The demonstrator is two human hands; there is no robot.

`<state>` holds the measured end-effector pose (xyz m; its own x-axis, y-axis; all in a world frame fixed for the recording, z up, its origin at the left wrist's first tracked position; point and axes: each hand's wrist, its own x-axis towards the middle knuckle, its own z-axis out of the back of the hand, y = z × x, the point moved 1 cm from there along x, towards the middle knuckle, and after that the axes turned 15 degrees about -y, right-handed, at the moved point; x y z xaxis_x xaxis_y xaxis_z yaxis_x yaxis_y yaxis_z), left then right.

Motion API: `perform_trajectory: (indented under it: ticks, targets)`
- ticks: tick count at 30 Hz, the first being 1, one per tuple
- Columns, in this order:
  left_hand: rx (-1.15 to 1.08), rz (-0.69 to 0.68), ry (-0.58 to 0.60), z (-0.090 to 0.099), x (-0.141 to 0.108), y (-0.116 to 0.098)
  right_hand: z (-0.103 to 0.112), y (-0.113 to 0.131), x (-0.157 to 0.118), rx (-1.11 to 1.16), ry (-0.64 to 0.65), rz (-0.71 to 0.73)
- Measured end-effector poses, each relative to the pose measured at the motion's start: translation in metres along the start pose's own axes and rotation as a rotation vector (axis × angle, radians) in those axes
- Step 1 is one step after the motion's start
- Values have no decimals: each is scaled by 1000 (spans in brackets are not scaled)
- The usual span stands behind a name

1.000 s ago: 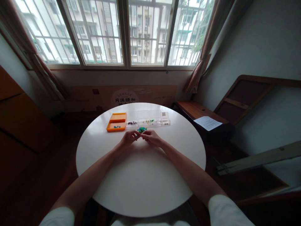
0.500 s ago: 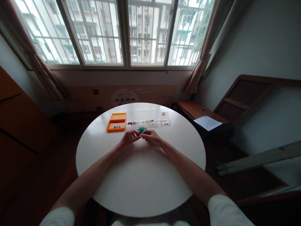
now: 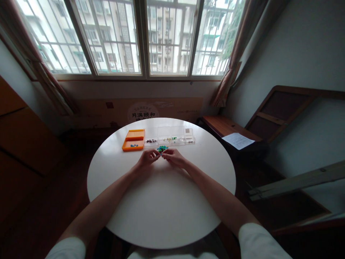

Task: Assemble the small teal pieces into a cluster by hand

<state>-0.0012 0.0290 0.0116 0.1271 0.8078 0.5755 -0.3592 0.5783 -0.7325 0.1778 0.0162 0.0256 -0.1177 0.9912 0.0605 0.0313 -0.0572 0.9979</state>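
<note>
My left hand (image 3: pixel 150 157) and my right hand (image 3: pixel 173 157) meet fingertip to fingertip above the white table. Both are closed in a pinch, and whatever lies between the fingertips is too small to make out. Just beyond the fingers sits a pile of small blue, green and dark pieces (image 3: pixel 162 148), partly covered by my hands. An orange box (image 3: pixel 133 148) with its lid raised holds a few blue pieces. Beside it, clear plastic boxes (image 3: pixel 164 141) with lids open contain dark, pale yellow and green bits. The rightmost clear box (image 3: pixel 189 140) has something pale and thin in it.
The round white table (image 3: pixel 161 201) fills the middle. To the right stands a low wooden bench (image 3: pixel 223 124) with a paper sheet (image 3: pixel 238 140) on it. A long cardboard box (image 3: pixel 175 108) leans under the barred window.
My hands have barely moved; the fingertips have shifted slightly against each other. The boxes and the pile look the same.
</note>
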Motion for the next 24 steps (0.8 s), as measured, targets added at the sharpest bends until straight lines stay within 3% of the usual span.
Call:
perform_trajectory:
  ticks: [24]
  targets:
    - [8,-36,7,0,-1,-2,1,-3,1,5,6,10]
